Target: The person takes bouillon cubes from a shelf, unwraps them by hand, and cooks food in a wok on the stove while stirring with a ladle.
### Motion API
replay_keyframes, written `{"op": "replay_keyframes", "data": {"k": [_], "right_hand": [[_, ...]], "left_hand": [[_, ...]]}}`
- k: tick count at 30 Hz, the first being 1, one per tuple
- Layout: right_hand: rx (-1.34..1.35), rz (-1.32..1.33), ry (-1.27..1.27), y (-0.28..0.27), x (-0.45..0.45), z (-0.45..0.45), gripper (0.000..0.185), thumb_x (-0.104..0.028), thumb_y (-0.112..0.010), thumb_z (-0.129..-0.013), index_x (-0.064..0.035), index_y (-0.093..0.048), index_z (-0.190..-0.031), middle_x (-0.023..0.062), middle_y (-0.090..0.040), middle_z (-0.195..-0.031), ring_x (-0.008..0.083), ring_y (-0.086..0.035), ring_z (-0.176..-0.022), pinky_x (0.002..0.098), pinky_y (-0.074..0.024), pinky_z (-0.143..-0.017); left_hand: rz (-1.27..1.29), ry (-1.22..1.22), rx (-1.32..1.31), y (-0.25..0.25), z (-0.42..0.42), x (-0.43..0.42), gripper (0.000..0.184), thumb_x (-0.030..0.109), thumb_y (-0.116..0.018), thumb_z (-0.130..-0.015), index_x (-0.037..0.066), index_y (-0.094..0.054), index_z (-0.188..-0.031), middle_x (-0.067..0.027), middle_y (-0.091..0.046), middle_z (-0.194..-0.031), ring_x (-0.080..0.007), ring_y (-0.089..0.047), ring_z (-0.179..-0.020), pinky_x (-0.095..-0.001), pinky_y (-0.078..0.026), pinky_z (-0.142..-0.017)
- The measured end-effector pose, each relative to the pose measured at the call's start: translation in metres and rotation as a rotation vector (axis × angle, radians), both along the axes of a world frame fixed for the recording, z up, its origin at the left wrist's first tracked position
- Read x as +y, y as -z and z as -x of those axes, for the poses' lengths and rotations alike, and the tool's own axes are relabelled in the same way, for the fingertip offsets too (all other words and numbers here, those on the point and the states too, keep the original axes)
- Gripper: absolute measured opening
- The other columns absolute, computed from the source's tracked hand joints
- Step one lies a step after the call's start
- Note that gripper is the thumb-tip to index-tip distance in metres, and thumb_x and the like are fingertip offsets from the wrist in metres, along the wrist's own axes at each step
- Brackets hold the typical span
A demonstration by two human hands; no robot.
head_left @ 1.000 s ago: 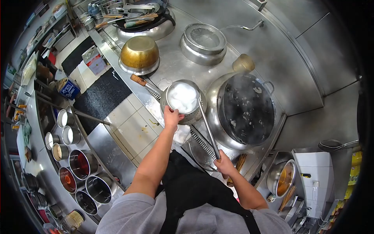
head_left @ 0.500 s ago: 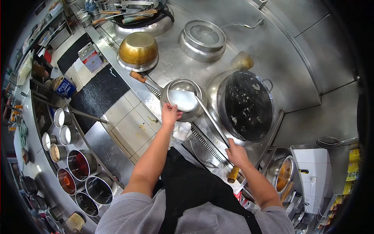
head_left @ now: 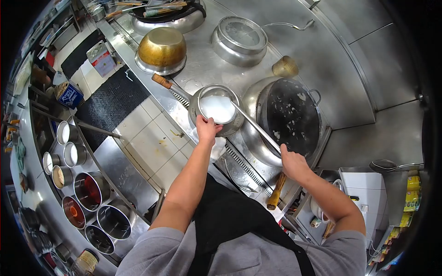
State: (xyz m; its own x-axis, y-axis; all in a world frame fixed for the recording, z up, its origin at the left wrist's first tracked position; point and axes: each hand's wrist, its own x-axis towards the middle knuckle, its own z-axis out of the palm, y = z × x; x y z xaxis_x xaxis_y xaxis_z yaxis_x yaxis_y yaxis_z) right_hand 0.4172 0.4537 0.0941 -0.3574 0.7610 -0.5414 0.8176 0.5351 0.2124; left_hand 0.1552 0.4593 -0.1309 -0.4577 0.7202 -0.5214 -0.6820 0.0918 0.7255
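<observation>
My right hand (head_left: 295, 163) is closed round the long metal handle of a ladle (head_left: 258, 128). The handle slants up and left to a round steel bowl. Something smooth and white (head_left: 217, 109), apparently liquid, lies in that bowl. At the bowl's near edge the fingers of my left hand (head_left: 207, 129) are bent against the rim. Around and below it is a perforated steel strainer (head_left: 195, 110), its wooden handle (head_left: 161, 81) pointing up and left. To the right stands a large wok (head_left: 290, 119) of dark liquid with pale bits floating.
A brassy upturned bowl (head_left: 163, 46) stands behind the strainer, and a lidded steel pot (head_left: 241, 39) farther back. A bamboo brush (head_left: 276, 193) lies at the counter's front edge. Several steel pots (head_left: 115, 221) line the left counter. A white cloth (head_left: 218, 148) is near my left hand.
My right hand has moved right and a little up along with the ladle handle, away from the bamboo brush. My left hand has shifted slightly right and up, still at the bowl's rim.
</observation>
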Motion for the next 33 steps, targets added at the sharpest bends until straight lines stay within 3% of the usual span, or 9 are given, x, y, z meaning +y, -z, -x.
{"op": "replay_keyframes", "data": {"k": [11,14,19,21,24,29,33], "right_hand": [[0.004,0.141,0.178,0.012,-0.034,0.012,0.042,0.001,-0.055,-0.079,0.0068,-0.036,-0.116,0.0317,-0.066,-0.092,0.0466,-0.066,-0.089,0.0524,-0.0521,-0.078],[0.014,0.198,0.281,0.003,-0.039,0.024,0.039,0.000,-0.054,-0.080,0.0071,-0.036,-0.113,0.0327,-0.065,-0.091,0.0479,-0.065,-0.089,0.0529,-0.0513,-0.078],[0.072,0.199,0.226,0.013,-0.043,0.012,0.035,-0.001,-0.054,-0.081,0.0065,-0.036,-0.111,0.0327,-0.064,-0.090,0.0491,-0.064,-0.088,0.0541,-0.0502,-0.080],[0.074,0.206,0.225,0.012,-0.045,0.013,0.035,-0.001,-0.054,-0.081,0.0060,-0.036,-0.110,0.0326,-0.064,-0.090,0.0492,-0.064,-0.088,0.0543,-0.0500,-0.080],[0.088,0.210,0.226,0.010,-0.048,0.013,0.034,-0.001,-0.054,-0.081,0.0061,-0.036,-0.109,0.0328,-0.064,-0.090,0.0493,-0.064,-0.089,0.0539,-0.0500,-0.080],[0.085,0.274,0.253,0.003,-0.048,0.016,0.043,-0.006,-0.058,-0.083,0.0095,-0.034,-0.114,0.0330,-0.063,-0.092,0.0481,-0.062,-0.094,0.0512,-0.0495,-0.081],[0.088,0.272,0.268,0.006,-0.047,0.011,0.039,-0.006,-0.057,-0.083,0.0075,-0.033,-0.110,0.0336,-0.063,-0.091,0.0490,-0.062,-0.092,0.0513,-0.0497,-0.080]], "left_hand": [[-0.013,-0.092,-0.008,0.003,-0.006,0.004,0.019,-0.004,-0.047,-0.092,0.006,-0.031,-0.096,-0.0189,-0.053,-0.090,-0.0313,-0.067,-0.064,-0.0398,-0.062,-0.054],[-0.010,-0.081,-0.015,0.005,-0.005,0.002,0.019,-0.004,-0.047,-0.093,0.006,-0.031,-0.096,-0.0182,-0.053,-0.090,-0.0309,-0.067,-0.064,-0.0389,-0.062,-0.053],[-0.038,-0.082,-0.033,0.004,-0.006,0.003,0.018,-0.003,-0.047,-0.094,0.006,-0.032,-0.096,-0.0174,-0.054,-0.089,-0.0308,-0.068,-0.065,-0.0379,-0.061,-0.052],[-0.033,-0.110,-0.062,-0.001,-0.006,0.002,0.018,-0.004,-0.048,-0.093,0.005,-0.033,-0.092,-0.0135,-0.050,-0.088,-0.0249,-0.064,-0.059,-0.0332,-0.059,-0.049],[-0.041,-0.093,-0.029,0.007,-0.006,0.004,0.018,-0.004,-0.046,-0.095,0.006,-0.031,-0.096,-0.0165,-0.053,-0.088,-0.0295,-0.067,-0.063,-0.0379,-0.062,-0.052],[-0.039,-0.106,-0.022,0.005,-0.010,0.003,0.018,-0.004,-0.047,-0.095,0.006,-0.031,-0.095,-0.0159,-0.052,-0.089,-0.0287,-0.066,-0.063,-0.0382,-0.062,-0.053],[-0.059,-0.117,-0.044,0.006,-0.011,0.002,0.018,-0.002,-0.047,-0.095,0.006,-0.032,-0.095,-0.0155,-0.052,-0.088,-0.0279,-0.065,-0.061,-0.0384,-0.062,-0.053]]}}
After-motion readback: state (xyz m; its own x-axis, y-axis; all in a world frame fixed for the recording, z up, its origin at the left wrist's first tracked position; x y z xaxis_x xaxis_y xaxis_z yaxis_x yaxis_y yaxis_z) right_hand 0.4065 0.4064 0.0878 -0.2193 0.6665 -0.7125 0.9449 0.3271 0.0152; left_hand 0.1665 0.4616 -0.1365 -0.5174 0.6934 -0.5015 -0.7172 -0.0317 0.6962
